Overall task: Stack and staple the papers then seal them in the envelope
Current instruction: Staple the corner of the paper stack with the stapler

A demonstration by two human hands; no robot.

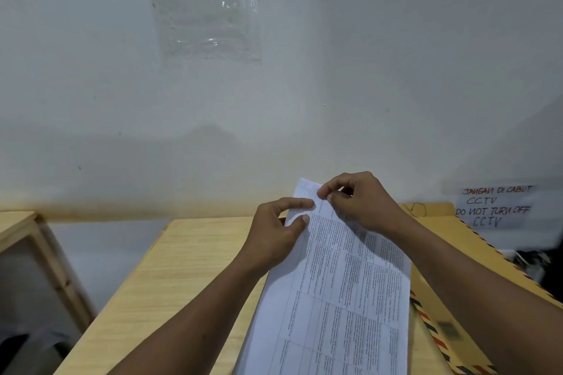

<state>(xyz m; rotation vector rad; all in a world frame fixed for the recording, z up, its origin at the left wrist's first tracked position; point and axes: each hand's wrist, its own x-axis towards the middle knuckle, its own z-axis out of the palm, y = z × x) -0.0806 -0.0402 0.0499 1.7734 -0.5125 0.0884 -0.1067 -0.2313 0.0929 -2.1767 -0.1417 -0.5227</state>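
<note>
A stack of white papers [338, 289] printed with a table lies lengthwise on the light wooden table [182, 268]. My left hand [275, 234] pinches the papers' far left edge between thumb and forefinger. Just right of it, my right hand [356, 201] pinches the far top corner with its fingertips. A brown envelope [447, 253] with a red and blue striped border lies under my right forearm, to the right of the papers. No stapler is in view.
A white wall rises just behind the table, with a clear plastic sheet [207, 9] taped on it. A handwritten CCTV notice [495, 207] hangs at the right. A wooden frame [39, 253] stands at the left, across a gap.
</note>
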